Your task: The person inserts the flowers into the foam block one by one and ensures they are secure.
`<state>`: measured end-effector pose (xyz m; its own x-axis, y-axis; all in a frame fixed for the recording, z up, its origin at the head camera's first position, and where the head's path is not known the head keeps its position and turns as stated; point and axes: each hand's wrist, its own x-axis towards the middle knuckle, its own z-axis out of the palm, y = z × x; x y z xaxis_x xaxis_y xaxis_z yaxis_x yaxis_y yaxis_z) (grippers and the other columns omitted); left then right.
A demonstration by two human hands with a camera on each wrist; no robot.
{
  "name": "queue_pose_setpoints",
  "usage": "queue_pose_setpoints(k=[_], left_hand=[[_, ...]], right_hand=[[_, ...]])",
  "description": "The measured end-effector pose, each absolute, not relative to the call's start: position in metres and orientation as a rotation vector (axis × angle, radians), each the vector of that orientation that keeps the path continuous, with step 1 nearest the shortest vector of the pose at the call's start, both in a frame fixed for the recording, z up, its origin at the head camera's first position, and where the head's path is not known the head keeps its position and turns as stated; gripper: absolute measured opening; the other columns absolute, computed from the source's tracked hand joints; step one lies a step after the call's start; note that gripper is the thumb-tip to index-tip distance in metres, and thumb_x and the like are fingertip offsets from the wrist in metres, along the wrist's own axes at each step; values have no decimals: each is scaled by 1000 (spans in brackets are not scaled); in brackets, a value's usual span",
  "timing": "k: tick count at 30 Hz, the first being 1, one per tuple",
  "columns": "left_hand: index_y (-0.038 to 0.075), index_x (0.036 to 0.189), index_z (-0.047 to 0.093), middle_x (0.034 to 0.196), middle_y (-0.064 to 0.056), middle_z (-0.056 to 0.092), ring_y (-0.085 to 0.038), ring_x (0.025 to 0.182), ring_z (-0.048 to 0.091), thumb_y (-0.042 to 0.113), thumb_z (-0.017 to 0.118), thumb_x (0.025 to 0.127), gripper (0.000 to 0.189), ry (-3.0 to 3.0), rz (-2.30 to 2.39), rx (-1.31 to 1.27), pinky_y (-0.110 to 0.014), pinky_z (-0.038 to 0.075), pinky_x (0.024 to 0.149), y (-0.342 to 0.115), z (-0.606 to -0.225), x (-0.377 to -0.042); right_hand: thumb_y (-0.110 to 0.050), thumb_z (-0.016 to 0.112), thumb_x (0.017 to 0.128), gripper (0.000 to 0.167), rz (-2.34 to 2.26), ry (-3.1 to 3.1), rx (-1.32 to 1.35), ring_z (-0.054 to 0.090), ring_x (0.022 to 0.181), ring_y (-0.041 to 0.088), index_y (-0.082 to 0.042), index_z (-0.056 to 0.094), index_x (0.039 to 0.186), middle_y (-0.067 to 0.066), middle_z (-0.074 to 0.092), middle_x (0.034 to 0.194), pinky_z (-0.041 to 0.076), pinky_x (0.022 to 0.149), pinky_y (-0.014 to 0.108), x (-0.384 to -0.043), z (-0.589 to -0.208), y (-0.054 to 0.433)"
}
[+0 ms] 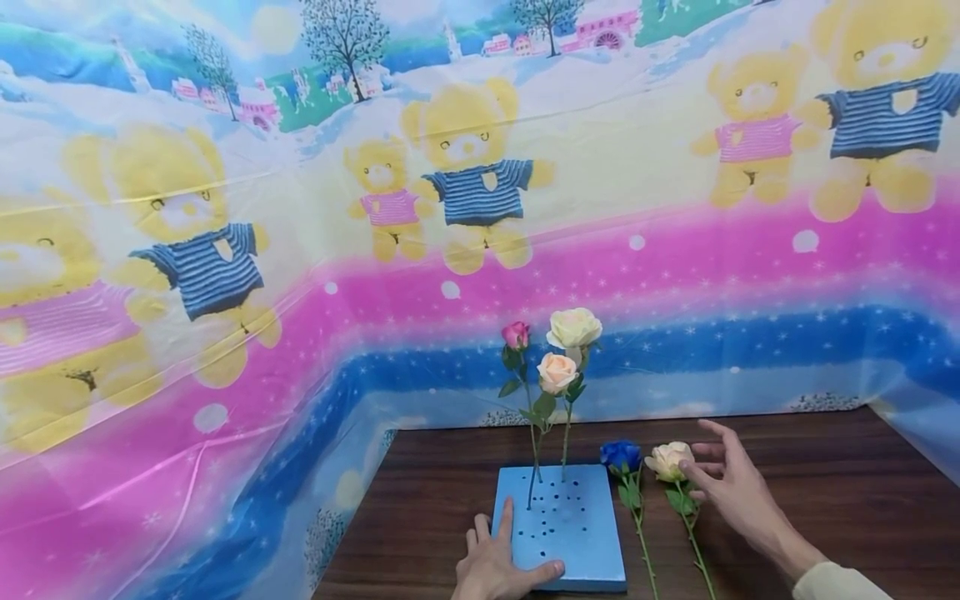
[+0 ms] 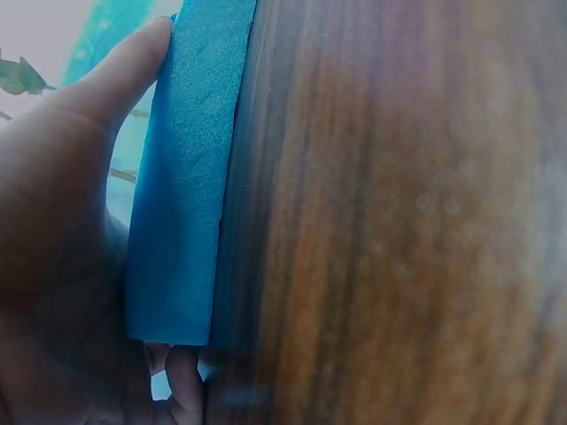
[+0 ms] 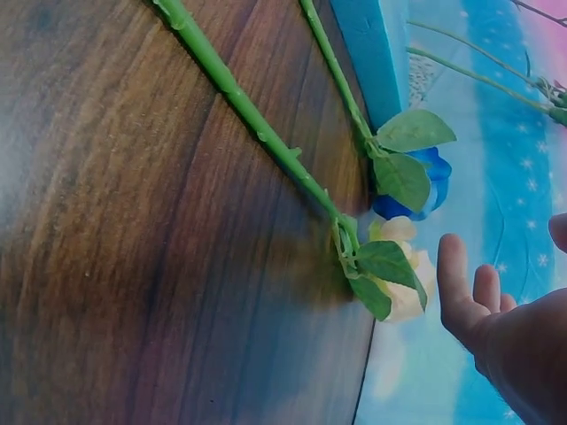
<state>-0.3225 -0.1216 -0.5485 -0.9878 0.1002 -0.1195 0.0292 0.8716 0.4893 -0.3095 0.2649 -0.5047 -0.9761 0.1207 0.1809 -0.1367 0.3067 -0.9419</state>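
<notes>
My left hand (image 1: 491, 568) rests spread on the light-blue holed block (image 1: 577, 554), thumb and index finger over its top, other fingers by its left side. In the left wrist view the thumb (image 2: 124, 71) lies along the block's edge. Three upright roses stand in the block: pink (image 1: 516, 335), white (image 1: 574, 327) and peach (image 1: 557, 372). My right hand (image 1: 738, 492), fingers loosely spread, is at the right of a cream rose (image 1: 670, 461) lying on the table. In the right wrist view a small gap separates the fingers from that rose (image 3: 412, 297).
A blue rose (image 1: 621, 456) lies between the block and the cream rose, its stem toward the front edge. The dark wooden table (image 1: 825, 475) ends at a cloth backdrop (image 1: 637, 367) printed with teddy bears.
</notes>
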Motion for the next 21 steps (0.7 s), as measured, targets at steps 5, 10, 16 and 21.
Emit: queue_pose_setpoints(k=[5,10,16,21], left_hand=[[23,178,31,157,-32,41,-49,131,49,88,84,75,133,2901,757,105,-73,50,78,-122,-548,-322],[23,178,31,157,-32,41,-48,130,49,90,82,75,133,2901,751,106,-72,49,77,-122,-547,-322],[23,178,30,156,-31,41,-48,129,49,90,82,75,134,2897,749,111,-68,48,73,-122,-547,-323],[23,179,29,157,-31,41,-49,131,49,89,82,75,134,2893,747,112,-69,49,75,-122,-548,-323]], right_hand=[[-12,69,112,88,1733,-2363,-14,60,137,55,-2,11,177,41,41,158,67,86,44,-309,-509,264],[-15,69,113,85,1726,-2391,-82,62,134,54,0,14,175,43,42,157,67,84,43,-308,-513,263],[-14,70,111,86,1725,-2437,-191,63,131,56,2,14,174,45,42,156,67,83,45,-304,-517,261],[-13,72,109,83,1717,-2455,-249,72,116,44,3,19,171,45,45,152,68,80,45,-301,-521,258]])
